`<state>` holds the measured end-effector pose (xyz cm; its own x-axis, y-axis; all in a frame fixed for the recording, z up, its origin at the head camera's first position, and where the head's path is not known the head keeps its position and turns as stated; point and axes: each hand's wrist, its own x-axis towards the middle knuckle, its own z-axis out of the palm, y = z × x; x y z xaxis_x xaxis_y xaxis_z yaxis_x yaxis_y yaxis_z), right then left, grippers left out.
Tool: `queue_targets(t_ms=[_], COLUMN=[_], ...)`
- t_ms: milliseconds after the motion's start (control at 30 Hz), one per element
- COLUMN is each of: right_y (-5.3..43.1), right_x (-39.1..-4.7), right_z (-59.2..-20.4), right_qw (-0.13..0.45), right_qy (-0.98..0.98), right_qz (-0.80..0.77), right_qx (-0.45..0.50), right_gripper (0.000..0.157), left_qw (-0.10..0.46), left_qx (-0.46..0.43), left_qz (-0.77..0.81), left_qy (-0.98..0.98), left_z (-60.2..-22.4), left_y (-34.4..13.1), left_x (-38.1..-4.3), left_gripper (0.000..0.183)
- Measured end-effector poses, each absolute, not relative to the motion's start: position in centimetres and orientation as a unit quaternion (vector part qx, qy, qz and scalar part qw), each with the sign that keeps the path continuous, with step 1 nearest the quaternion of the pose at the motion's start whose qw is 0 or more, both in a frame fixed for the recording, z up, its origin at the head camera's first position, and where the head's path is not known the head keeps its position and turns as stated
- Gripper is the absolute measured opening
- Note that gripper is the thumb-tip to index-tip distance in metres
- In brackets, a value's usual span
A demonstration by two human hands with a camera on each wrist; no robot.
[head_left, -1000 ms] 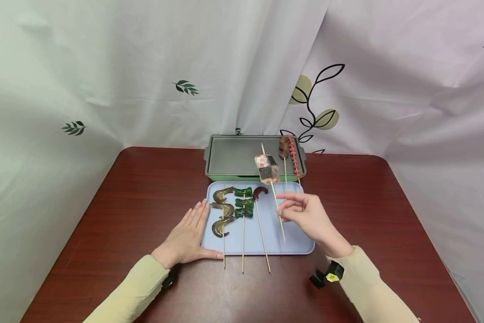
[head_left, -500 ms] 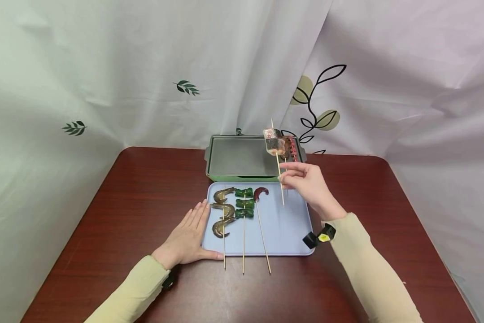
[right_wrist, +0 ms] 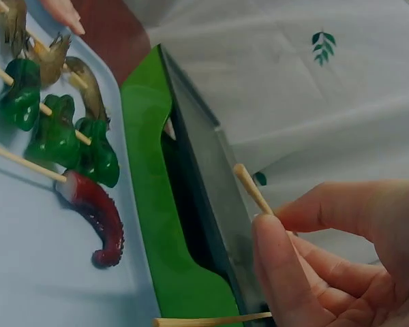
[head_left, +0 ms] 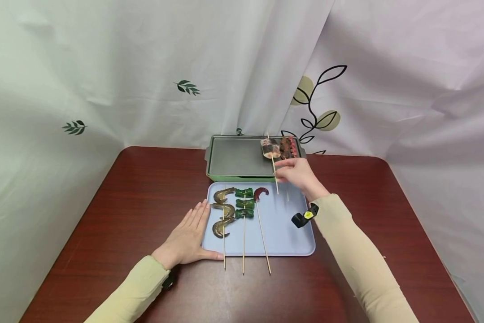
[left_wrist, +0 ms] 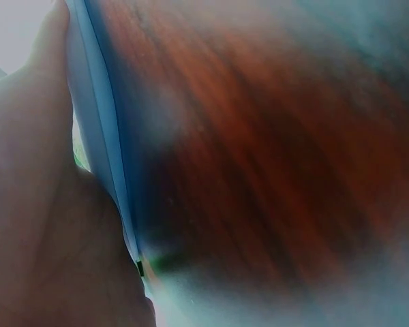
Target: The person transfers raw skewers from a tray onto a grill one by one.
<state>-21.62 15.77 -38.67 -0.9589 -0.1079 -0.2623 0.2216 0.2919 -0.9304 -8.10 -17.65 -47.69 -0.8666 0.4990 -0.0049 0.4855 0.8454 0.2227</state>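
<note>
My right hand (head_left: 300,174) pinches the stick of a skewer of fish chunks (head_left: 270,148), whose food end overlaps the right part of the grill pan (head_left: 237,157). In the right wrist view the stick's end (right_wrist: 252,188) sticks out between thumb and forefinger. My left hand (head_left: 187,237) lies with straight fingers along the left edge of the light blue tray (head_left: 294,237), its thumb at the near left corner. On the tray lie a shrimp skewer (head_left: 223,211), a green pepper skewer (head_left: 244,203) and a dark red tentacle skewer (head_left: 260,194).
A brown meat skewer (head_left: 285,147) and a skewer of red pieces (head_left: 293,147) lie at the pan's right end, close beside the right hand. Three sticks overhang the tray's near edge above the wooden table (head_left: 145,197). A white curtain (head_left: 145,89) hangs behind.
My right hand has carried the fish skewer from over the tray up and away to the pan, then lowered it slightly leftward. The left hand has stayed put.
</note>
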Motion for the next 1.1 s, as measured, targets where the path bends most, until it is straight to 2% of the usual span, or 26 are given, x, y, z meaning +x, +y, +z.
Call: queue_targets(t_ms=[267, 733, 1100], right_y=[15.4, 15.5, 16.3], right_x=[-21.4, -21.3, -19.9], right_z=[-39.0, -39.1, -37.3], right_qw=[0.139, 0.142, 0.097], right_qy=[0.819, 0.829, 0.839], right_qz=[-0.553, -0.538, -0.535], right_qx=[0.057, 0.061, 0.021], right_gripper=[0.033, 0.033, 0.040], left_qw=[0.017, 0.043, 0.030], left_qx=[0.256, 0.252, 0.254], left_qz=[0.105, 0.097, 0.110], left_qy=[0.961, 0.962, 0.960], left_z=[-49.1, -47.4, -47.8], left_y=[-18.0, -17.5, -17.6], left_x=[-8.3, -8.1, -8.1], left_gripper=[0.142, 0.139, 0.140])
